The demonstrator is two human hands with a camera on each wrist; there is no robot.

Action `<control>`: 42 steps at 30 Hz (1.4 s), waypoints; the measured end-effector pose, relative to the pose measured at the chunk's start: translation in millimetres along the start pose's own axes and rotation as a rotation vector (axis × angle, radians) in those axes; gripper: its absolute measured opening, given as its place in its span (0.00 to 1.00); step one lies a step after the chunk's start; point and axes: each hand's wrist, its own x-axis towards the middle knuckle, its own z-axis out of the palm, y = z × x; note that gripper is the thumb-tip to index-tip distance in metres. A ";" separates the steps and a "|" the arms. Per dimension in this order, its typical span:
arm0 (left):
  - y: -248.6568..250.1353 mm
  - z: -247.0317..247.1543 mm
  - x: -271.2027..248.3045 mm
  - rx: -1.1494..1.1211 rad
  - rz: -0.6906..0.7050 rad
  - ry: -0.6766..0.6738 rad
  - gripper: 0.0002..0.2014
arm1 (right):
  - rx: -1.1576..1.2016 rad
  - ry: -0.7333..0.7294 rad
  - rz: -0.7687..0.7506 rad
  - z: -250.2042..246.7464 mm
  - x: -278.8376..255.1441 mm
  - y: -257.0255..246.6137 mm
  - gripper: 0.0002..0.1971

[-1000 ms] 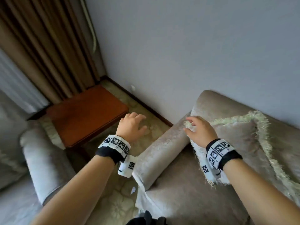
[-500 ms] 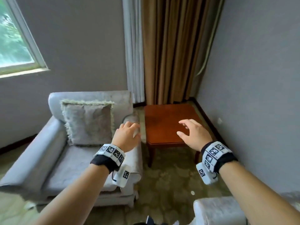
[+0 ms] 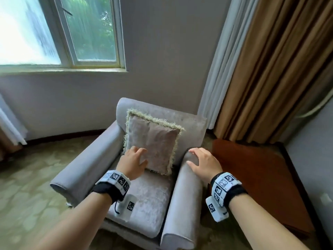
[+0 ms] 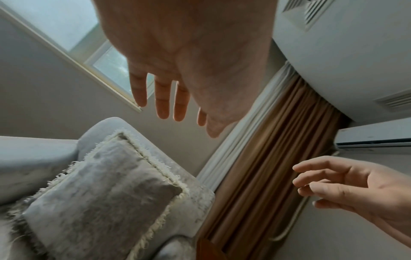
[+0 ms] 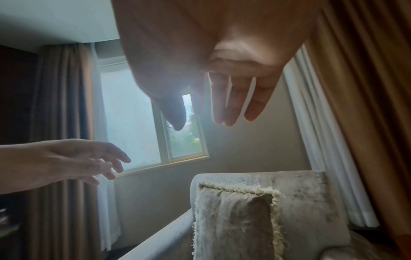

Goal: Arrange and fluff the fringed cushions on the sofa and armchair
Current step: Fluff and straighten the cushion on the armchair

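A grey fringed cushion (image 3: 153, 143) (image 4: 104, 197) (image 5: 233, 223) leans upright against the back of the grey armchair (image 3: 149, 199). My left hand (image 3: 134, 162) (image 4: 169, 98) hovers in the air before the cushion's lower left part, fingers straight and spread, holding nothing. My right hand (image 3: 201, 163) (image 5: 222, 105) floats above the chair's right armrest (image 3: 183, 199), fingers relaxed and empty. The wrist views show both hands clear of the cushion, not touching it.
A red-brown wooden side table (image 3: 255, 179) stands right of the armchair, against the grey wall. Brown and white curtains (image 3: 270, 69) hang behind it. A window (image 3: 75, 31) is at the upper left. Patterned carpet (image 3: 30, 186) spreads to the left of the chair.
My view swung left from the sofa and its cushion to the armchair. My right hand let go of the sofa cushion's fringe. Both hands now reach towards the armchair, which is much closer.
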 end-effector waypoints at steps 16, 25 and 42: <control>-133.7 22.3 167.8 -0.028 -0.371 -0.020 0.18 | -0.025 -0.227 -0.184 112.5 293.8 -5.7 0.20; -251.5 96.9 298.1 -0.039 -0.309 -0.243 0.19 | -0.036 -0.237 0.123 216.6 367.2 14.8 0.24; -414.0 276.6 443.5 -0.296 -0.246 -0.465 0.45 | -0.470 -0.481 0.132 370.9 514.2 49.5 0.47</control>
